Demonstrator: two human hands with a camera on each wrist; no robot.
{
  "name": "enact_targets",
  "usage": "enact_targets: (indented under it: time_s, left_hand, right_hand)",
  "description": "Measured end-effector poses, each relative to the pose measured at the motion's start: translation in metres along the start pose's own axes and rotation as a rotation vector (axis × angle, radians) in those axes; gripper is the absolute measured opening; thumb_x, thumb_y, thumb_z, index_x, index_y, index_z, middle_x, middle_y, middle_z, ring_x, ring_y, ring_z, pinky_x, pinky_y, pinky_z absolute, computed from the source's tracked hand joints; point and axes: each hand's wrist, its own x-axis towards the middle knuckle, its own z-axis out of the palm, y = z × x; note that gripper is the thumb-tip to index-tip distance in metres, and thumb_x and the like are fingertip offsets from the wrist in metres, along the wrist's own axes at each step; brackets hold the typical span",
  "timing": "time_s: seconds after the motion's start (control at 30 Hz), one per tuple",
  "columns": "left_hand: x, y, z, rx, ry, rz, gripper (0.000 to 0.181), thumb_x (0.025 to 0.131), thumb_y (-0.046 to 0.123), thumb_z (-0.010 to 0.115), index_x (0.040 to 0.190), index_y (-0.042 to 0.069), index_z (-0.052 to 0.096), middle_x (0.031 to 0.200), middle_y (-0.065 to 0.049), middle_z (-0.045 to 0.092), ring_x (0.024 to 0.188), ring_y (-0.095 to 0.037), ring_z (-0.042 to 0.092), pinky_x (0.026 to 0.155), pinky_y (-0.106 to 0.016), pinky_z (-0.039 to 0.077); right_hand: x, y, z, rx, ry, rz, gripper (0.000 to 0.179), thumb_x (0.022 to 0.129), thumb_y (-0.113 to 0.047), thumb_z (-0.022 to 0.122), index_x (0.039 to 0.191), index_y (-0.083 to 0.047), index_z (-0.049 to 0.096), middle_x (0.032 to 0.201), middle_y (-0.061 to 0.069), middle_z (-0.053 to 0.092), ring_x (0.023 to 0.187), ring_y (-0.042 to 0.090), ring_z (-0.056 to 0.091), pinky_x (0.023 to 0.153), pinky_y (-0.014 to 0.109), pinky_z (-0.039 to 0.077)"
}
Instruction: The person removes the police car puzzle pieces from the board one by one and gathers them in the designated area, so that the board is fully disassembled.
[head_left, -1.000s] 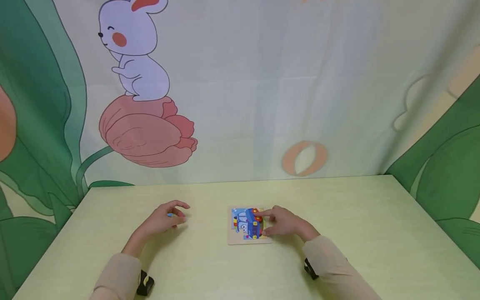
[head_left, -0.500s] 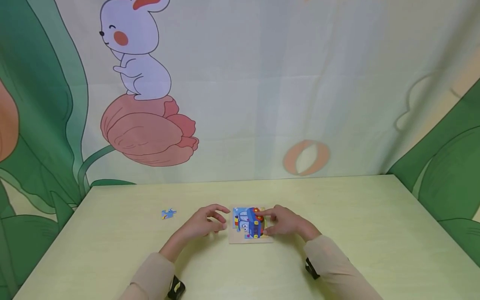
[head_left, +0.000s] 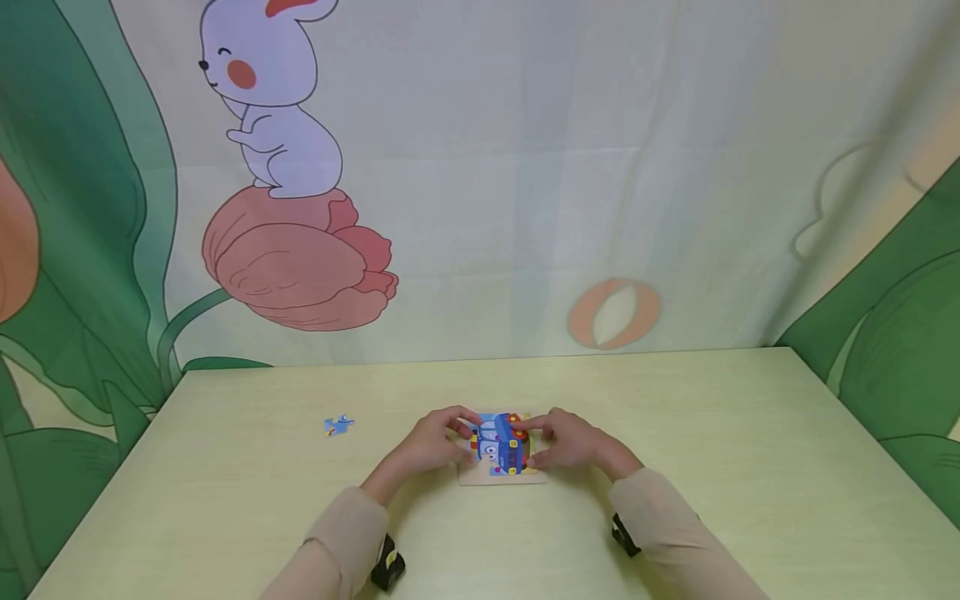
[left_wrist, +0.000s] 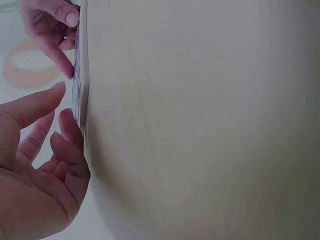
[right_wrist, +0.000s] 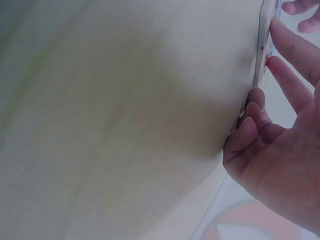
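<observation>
1. My puzzle board (head_left: 502, 481) lies flat on the table (head_left: 480, 550), pale wood with a bright blue, red and yellow vehicle picture (head_left: 504, 446).
2. It's nearly square, with no clear long axis; the vehicle lies sideways, roof leftward.
3. My left hand (head_left: 437, 439) is at the board's left edge, thumb and fingers parted; I can't tell whether they touch.
4. My right hand (head_left: 572, 439) rests extended fingertips on its right side.
5. A blue loose piece (head_left: 337, 426) lies well left of the board.

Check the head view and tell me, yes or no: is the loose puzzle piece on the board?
No, the loose puzzle piece lies on the table, left of the puzzle board and apart from it.
</observation>
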Motion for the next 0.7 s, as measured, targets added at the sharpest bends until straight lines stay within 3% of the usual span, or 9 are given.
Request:
enact_targets:
  time_s: [0.2, 0.7]
  left_hand:
    - [0.0056, -0.0030, 0.0042, 0.102, 0.017, 0.036, 0.044, 0.069, 0.004, 0.076, 0.109, 0.010, 0.059, 0.090, -0.005, 0.054, 0.082, -0.020, 0.047, 0.072, -0.031, 0.037]
    - [0.0060, -0.0034, 0.0036, 0.242, 0.005, 0.146, 0.039, 0.074, 0.012, 0.075, 0.109, 0.007, 0.058, 0.089, -0.005, 0.053, 0.065, -0.014, 0.044, 0.061, -0.025, 0.037]
  right_hand:
    - [0.0004, 0.0020, 0.0005, 0.009, -0.001, -0.021, 0.051, 0.076, -0.015, 0.072, 0.124, -0.011, 0.057, 0.078, 0.006, 0.038, 0.077, 0.018, 0.036, 0.065, 0.028, 0.029]
    - [0.0007, 0.0018, -0.0006, 0.001, -0.011, -0.006, 0.050, 0.076, -0.018, 0.073, 0.123, -0.010, 0.058, 0.084, 0.005, 0.044, 0.081, 0.019, 0.040, 0.070, 0.031, 0.035]
